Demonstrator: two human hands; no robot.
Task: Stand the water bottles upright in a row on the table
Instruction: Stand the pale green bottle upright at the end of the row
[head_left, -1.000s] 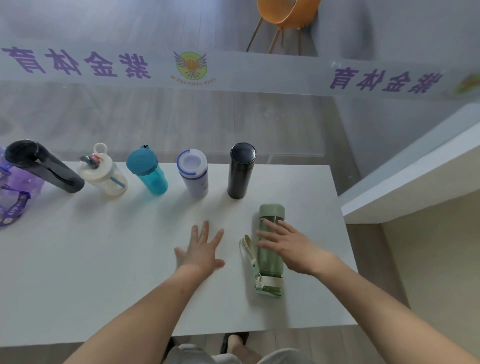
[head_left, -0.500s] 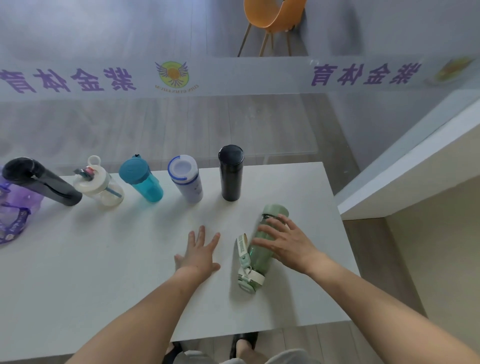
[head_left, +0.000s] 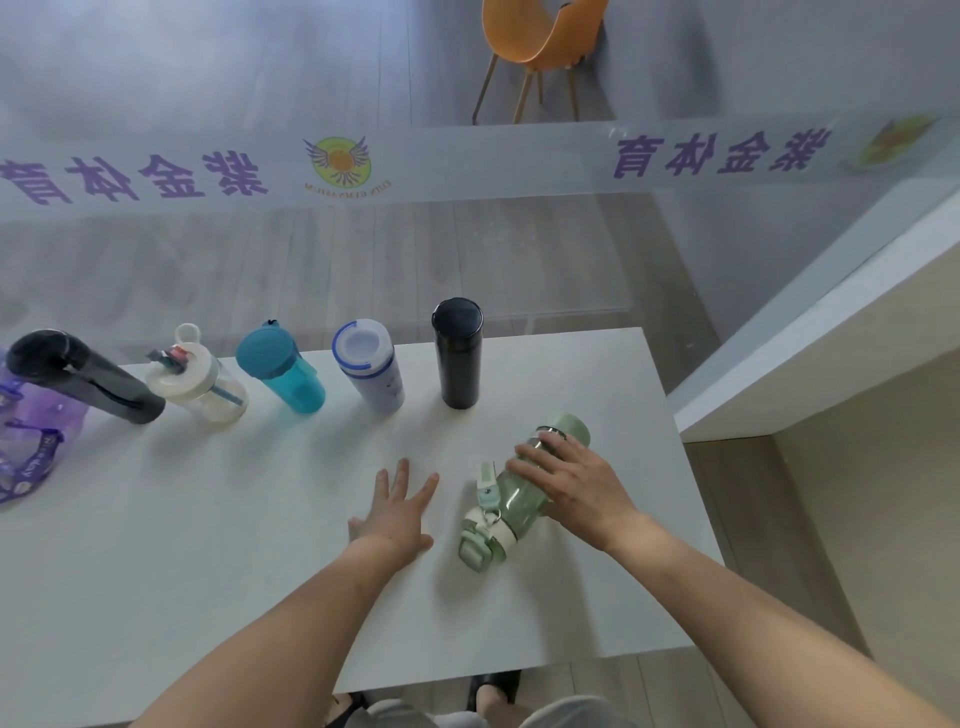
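A pale green water bottle (head_left: 519, 499) lies on its side on the white table (head_left: 208, 545), lid end toward me, strap beside it. My right hand (head_left: 571, 483) lies over its body with the fingers curled on it. Just to the left, my left hand (head_left: 397, 512) rests flat on the table, fingers spread and holding nothing. Behind them several bottles stand upright in a row: a black flask (head_left: 458, 353), a white and blue bottle (head_left: 371, 366), a teal one (head_left: 283, 366), a cream-lidded clear one (head_left: 200, 379), a black sports bottle (head_left: 78, 376) and a purple one (head_left: 31, 441).
A glass partition with purple lettering (head_left: 717, 156) runs behind the table. An orange chair (head_left: 540, 41) stands beyond it. A white ledge (head_left: 810, 332) rises to the right, close to the table's right edge (head_left: 680, 457).
The green bottle has turned under my right hand: its bottom end swung right and away, its lid end toward my left hand. My left hand has stayed flat on the table.
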